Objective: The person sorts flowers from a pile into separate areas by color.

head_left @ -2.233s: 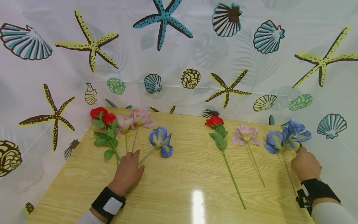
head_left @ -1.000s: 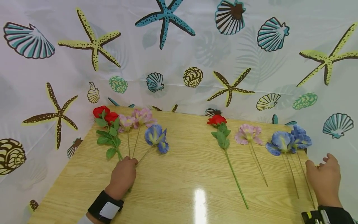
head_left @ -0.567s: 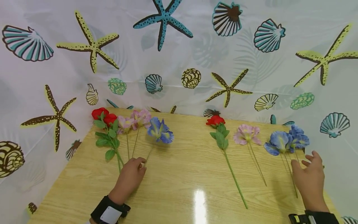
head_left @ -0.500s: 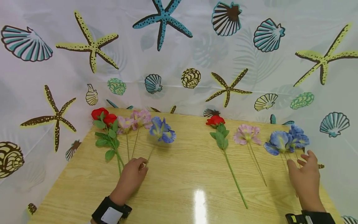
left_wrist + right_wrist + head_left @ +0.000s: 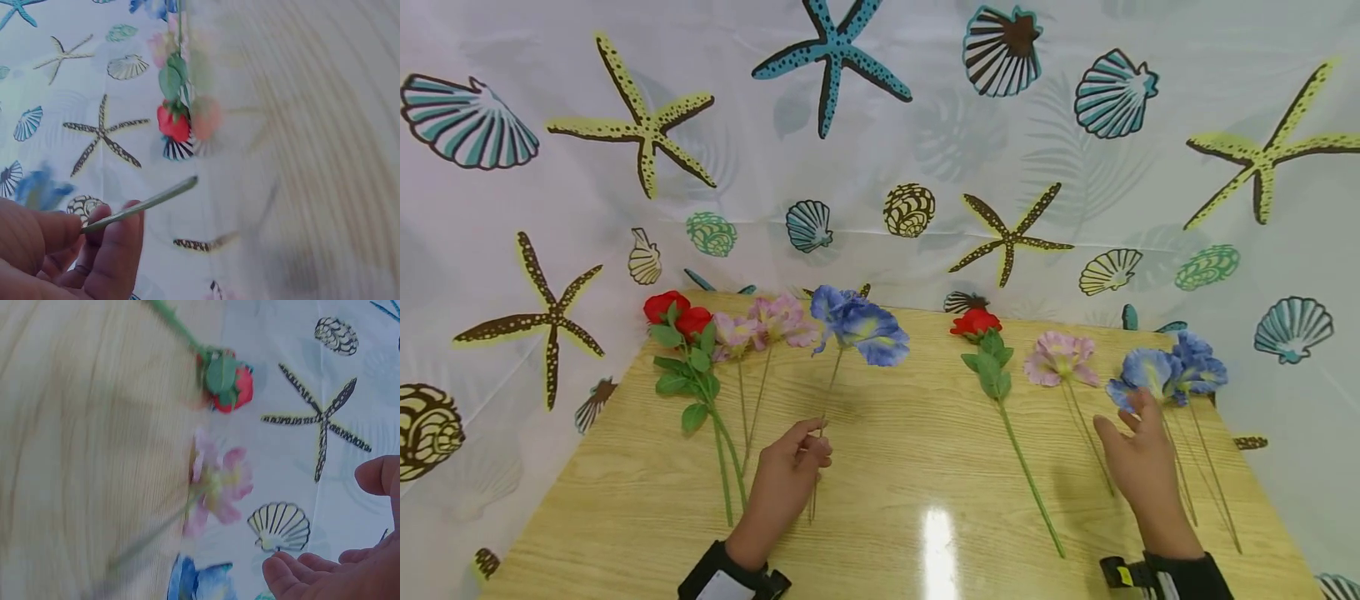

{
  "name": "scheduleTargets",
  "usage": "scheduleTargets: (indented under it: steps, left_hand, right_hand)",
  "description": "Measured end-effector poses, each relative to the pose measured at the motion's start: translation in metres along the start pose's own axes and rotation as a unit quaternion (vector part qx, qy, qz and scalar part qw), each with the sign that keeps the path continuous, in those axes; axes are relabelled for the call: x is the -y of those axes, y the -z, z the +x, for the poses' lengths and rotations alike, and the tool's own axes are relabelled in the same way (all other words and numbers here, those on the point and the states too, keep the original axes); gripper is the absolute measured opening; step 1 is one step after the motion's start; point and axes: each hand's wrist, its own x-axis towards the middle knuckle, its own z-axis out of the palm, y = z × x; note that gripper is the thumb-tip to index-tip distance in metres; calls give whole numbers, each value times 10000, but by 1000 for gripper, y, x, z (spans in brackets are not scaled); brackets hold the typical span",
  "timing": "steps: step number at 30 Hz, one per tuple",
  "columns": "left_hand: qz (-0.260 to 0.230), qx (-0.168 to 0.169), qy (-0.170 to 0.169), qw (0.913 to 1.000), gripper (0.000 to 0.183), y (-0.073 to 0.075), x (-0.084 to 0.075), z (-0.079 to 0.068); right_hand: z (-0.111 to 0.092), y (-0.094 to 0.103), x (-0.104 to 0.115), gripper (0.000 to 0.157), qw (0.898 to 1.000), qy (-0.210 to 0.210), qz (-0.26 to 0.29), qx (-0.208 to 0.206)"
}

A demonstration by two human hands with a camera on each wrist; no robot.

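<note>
My left hand (image 5: 786, 475) pinches the thin stem of a blue artificial flower (image 5: 867, 329), whose bloom stands raised over the back of the table. In the left wrist view the stem (image 5: 147, 204) juts out between thumb and fingers. Left of that hand lie red roses (image 5: 691, 320) with green leaves and two pink flowers (image 5: 781, 320). My right hand (image 5: 1146, 483) is held over the right side, fingers loosely spread, holding nothing. Its fingertips overlap one of two blue flowers (image 5: 1199, 367) there. A pink flower (image 5: 1060, 358) and a red rose (image 5: 976, 323) lie to its left.
The wood-grain table (image 5: 887, 467) runs back to a white cloth (image 5: 865, 158) printed with starfish and shells, which also rises at both sides. The long rose stem (image 5: 1028, 475) points toward the front. A bright light reflection shows on the tabletop.
My left hand has lifted the blue flower off the left group and moved right with it. My right hand has let go of a blue flower at the right and come left, open.
</note>
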Motion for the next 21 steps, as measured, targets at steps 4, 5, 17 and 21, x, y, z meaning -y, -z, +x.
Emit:
scheduleTargets:
  steps: [4,5,17,21]
  left_hand:
    - [-758,136,241,9967,32,-17,-11,0]
    - [-866,183,296,9956,32,-21,-13,-1]
    - [-1730,970,567,9785,34,-60,-27,-10]
    - [-1886,1120,562,9740,32,-70,-31,-13]
  right_hand:
    - [-2,-23,15,79,9994,206,161,222]
    - [-3,-29,19,76,9991,263,186,268]
    - [-26,-95,62,35,9819,1451,685,1002]
    - [-32,-110,73,30,9757,1629,1008,1066]
